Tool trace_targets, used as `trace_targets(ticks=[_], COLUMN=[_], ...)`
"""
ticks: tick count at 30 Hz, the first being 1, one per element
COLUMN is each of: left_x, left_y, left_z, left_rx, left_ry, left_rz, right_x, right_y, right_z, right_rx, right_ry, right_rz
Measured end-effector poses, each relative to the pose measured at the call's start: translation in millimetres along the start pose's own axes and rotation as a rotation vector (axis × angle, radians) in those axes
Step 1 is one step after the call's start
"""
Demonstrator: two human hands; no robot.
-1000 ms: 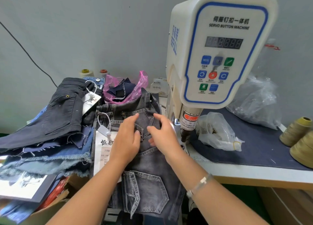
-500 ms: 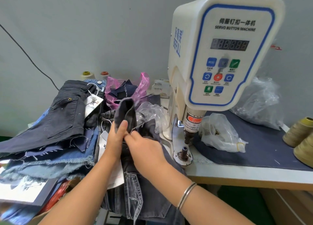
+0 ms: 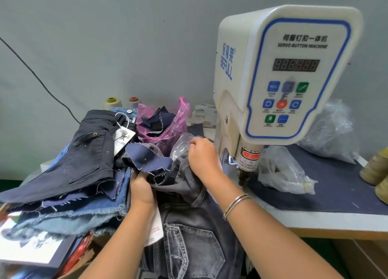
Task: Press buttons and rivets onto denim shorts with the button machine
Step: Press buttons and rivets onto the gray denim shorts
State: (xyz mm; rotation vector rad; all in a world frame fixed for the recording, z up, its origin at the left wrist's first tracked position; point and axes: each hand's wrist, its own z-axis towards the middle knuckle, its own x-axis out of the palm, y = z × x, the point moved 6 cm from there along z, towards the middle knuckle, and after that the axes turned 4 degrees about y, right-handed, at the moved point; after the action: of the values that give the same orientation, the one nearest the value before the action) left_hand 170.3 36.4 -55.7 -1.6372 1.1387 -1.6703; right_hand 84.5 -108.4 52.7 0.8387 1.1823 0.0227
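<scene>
Grey denim shorts [image 3: 189, 226], two hands

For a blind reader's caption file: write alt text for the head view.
A person's left hand and right hand grip grey denim shorts at a table edge, beside a white servo button machine. A pile of denim shorts lies left; a clear plastic bag rests right of the machine.
</scene>
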Motion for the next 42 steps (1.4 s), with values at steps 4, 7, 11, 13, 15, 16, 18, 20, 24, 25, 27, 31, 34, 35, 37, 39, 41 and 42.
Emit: trace_targets(ticks=[4,7,11,13,15,16,18,20,24,25,27,31,34,35,37,39,41,42], left_x=[-1,2,3,5,6,7,8,9,11,11,12,14,14,14,14,14,14,15], left_y=[-2,-5,-4,-4,-3,-3,-4,-5,-7,-7,-7,-9,-9,-9,-9,-9,-9,-10], left_z=[1,-1,-2,-2,-2,-3,-3,-4,-7,-8,-9,-11,-12,-12,-13,-14,-14,-13], left_rx=[0.072,0.109,0.080,0.063,0.053,0.049,0.046,0.042,0.040,0.039,0.035,0.032,0.027,0.025,0.022,0.019,0.019,0.020], left_ry=[-0.021,0.007,0.024,0.043,0.047,0.048,0.049,0.052,0.063,0.064,0.066,0.059,0.053,0.053,0.053,0.053,0.052,0.054], left_rz=[0.072,0.109,0.113,0.115,0.117,0.117,0.115,0.118,0.131,0.134,0.132,0.134,0.133,0.132,0.125,0.120,0.111,0.109], right_x=[30,44,53,57,60,61,65,68,72,73,74,74,74,75,76,78,77,76], right_y=[-9,-13,-16,-17,-18,-18,-16,-15,-22,-24,-27,-33,-33,-33,-31,-29,-27,-26], right_z=[27,41,51,53,53,53,53,53,55,56,57,60,61,60,59,58,56,56], right_rx=[0.088,0.064,0.000,-0.027,-0.048,-0.062,-0.103,-0.137,-0.120,-0.106,-0.062,0.041,0.038,0.028,-0.002,-0.043,-0.082,-0.101], right_ry=[0.136,0.178,0.173,0.160,0.157,0.158,0.168,0.187,0.238,0.258,0.304,0.346,0.368,0.371,0.363,0.334,0.288,0.262], right_rz=[-0.133,-0.311,-0.475,-0.533,-0.578,-0.597,-0.628,-0.646,-0.566,-0.534,-0.462,-0.286,-0.280,-0.297,-0.342,-0.397,-0.460,-0.495])
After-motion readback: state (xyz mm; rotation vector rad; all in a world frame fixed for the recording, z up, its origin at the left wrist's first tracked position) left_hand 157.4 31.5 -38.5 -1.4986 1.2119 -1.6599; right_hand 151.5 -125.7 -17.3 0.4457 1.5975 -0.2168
